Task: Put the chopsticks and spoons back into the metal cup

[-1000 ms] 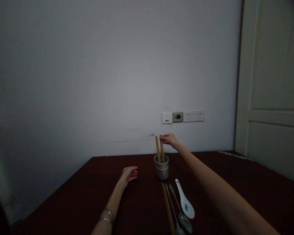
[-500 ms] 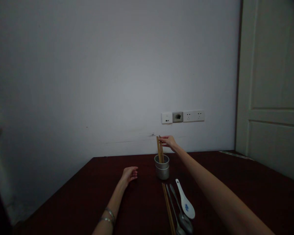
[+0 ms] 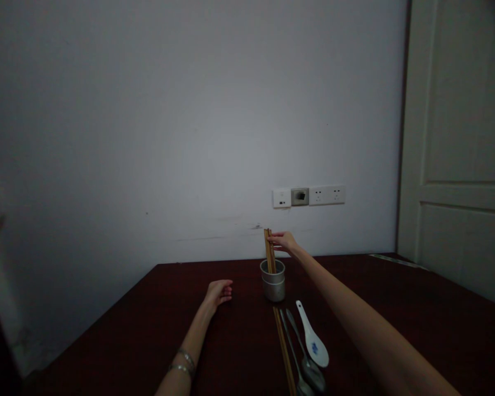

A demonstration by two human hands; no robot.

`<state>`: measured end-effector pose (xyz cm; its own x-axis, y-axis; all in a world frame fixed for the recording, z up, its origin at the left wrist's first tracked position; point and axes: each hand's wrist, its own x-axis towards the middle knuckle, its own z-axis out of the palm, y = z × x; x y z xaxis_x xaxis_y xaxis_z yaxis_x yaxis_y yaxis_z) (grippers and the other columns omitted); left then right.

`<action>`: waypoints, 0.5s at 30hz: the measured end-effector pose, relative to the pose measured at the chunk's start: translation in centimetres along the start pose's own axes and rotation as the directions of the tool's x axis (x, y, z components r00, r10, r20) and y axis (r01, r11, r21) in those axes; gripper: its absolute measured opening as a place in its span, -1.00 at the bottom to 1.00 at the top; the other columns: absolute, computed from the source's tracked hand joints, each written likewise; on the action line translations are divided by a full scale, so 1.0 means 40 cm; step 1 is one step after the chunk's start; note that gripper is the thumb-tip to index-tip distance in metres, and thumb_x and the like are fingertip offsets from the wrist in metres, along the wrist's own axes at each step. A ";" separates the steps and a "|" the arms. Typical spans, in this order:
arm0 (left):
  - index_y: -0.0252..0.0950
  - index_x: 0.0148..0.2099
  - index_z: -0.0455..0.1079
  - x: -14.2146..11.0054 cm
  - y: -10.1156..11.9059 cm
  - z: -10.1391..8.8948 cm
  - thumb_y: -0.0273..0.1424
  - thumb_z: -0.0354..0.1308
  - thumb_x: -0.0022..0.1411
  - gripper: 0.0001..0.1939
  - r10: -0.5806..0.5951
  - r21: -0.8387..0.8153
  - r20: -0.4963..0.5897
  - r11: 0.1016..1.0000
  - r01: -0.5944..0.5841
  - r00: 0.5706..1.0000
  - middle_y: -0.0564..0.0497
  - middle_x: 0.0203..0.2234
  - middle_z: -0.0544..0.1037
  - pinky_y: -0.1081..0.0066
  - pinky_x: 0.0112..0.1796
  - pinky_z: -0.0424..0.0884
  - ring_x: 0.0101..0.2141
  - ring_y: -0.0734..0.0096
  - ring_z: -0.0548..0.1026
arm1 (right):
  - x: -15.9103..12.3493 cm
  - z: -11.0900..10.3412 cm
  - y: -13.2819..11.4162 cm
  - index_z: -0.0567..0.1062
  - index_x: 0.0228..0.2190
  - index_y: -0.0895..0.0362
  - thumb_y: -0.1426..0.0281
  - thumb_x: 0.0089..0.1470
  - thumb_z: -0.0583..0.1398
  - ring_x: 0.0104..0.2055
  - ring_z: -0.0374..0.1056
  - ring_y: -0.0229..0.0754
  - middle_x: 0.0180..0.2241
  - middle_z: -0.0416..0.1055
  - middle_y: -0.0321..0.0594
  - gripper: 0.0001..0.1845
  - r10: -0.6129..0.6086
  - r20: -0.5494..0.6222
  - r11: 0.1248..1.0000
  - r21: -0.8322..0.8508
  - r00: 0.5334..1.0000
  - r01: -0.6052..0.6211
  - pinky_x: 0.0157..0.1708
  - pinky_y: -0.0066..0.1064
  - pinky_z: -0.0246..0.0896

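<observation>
A grey metal cup stands upright on the dark red table, with several wooden chopsticks rising from it close together. My right hand pinches chopsticks near their upper ends, above the rim; how many it grips I cannot tell. To the left of the cup, my left hand rests on the tabletop, loosely curled with fingers partly apart and nothing in it. In front of the cup lie loose chopsticks, two metal spoons side by side, and a white soup spoon with a blue mark.
The dark red table reaches back to a pale wall. Sockets and a switch panel are set in the wall above it. A light panelled door stands at the right. A thin flat strip lies at the table's back right.
My right hand has lowered slightly, and the chopsticks in the cup, apart at the top a second ago, now stand bunched together. My left hand has stayed in place.
</observation>
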<state>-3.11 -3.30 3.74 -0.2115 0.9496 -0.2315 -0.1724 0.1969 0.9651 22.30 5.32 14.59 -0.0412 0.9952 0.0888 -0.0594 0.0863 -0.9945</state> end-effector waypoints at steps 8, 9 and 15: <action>-0.41 -0.41 0.39 -0.001 -0.003 -0.003 -0.48 0.13 -0.04 -0.91 0.011 -0.007 0.005 1.000 -0.011 1.000 0.07 -0.73 0.38 0.50 -0.58 0.34 -0.70 0.57 0.34 | 0.006 -0.008 0.014 0.48 -0.54 0.28 0.49 -0.25 0.31 -0.52 0.36 -0.30 -0.55 0.47 -0.17 -0.86 -0.008 0.013 1.000 -0.015 1.000 0.008 -0.54 -0.51 0.32; -0.41 -0.42 0.39 -0.001 -0.003 -0.004 -0.48 0.13 -0.04 -0.91 0.009 -0.008 0.007 1.000 -0.009 1.000 0.07 -0.72 0.38 0.50 -0.58 0.34 -0.70 0.57 0.33 | 0.008 -0.009 0.016 0.48 -0.55 0.27 0.49 -0.25 0.31 -0.52 0.36 -0.30 -0.56 0.46 -0.17 -0.87 -0.010 0.017 1.000 -0.019 1.000 0.010 -0.54 -0.52 0.32; -0.41 -0.43 0.38 0.004 -0.003 -0.004 -0.50 0.12 -0.04 -0.93 -0.008 -0.008 0.006 1.000 0.008 1.000 0.07 -0.74 0.37 0.50 -0.60 0.33 -0.72 0.56 0.32 | 0.018 -0.011 0.026 0.49 -0.57 0.26 0.46 -0.24 0.31 -0.54 0.34 -0.32 -0.56 0.47 -0.19 -0.88 -0.007 0.037 0.998 -0.058 0.999 0.009 -0.56 -0.53 0.30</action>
<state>-3.29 -3.19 3.57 -0.2044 0.9493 -0.2387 -0.1816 0.2029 0.9622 22.63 6.14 13.59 -0.0773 0.9922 0.0979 -0.0015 0.0981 -0.9952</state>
